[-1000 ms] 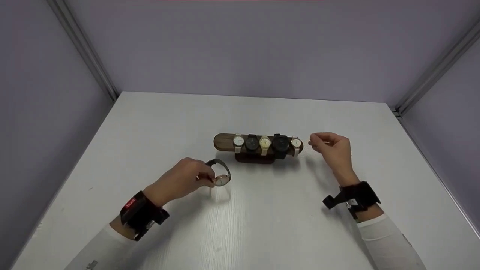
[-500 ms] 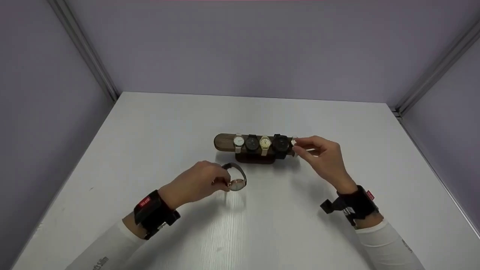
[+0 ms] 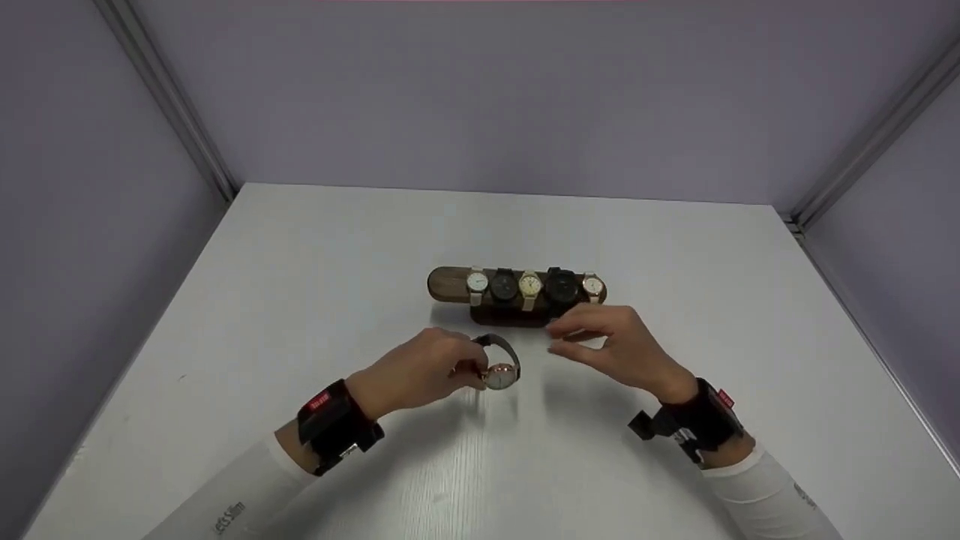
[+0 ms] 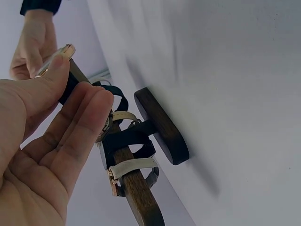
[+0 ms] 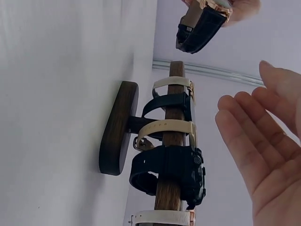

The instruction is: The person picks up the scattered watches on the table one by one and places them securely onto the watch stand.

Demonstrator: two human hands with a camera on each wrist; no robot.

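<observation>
The left hand [image 3: 420, 371] pinches a watch [image 3: 501, 373] with a dark strap by its case, holding it above the white tabletop [image 3: 315, 270] — just in front of a wooden stand [image 3: 450, 283] that carries five more watches. The right hand [image 3: 615, 349] hovers near the held watch, fingers loosely extended and holding nothing — thumb and fingers apart.

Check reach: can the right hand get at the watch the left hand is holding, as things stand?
Probably yes. The right hand hovers open beside the rose-gold watch, which the left hand pinches above the table. Nothing lies in the gap between them; the watch stand sits behind.
</observation>
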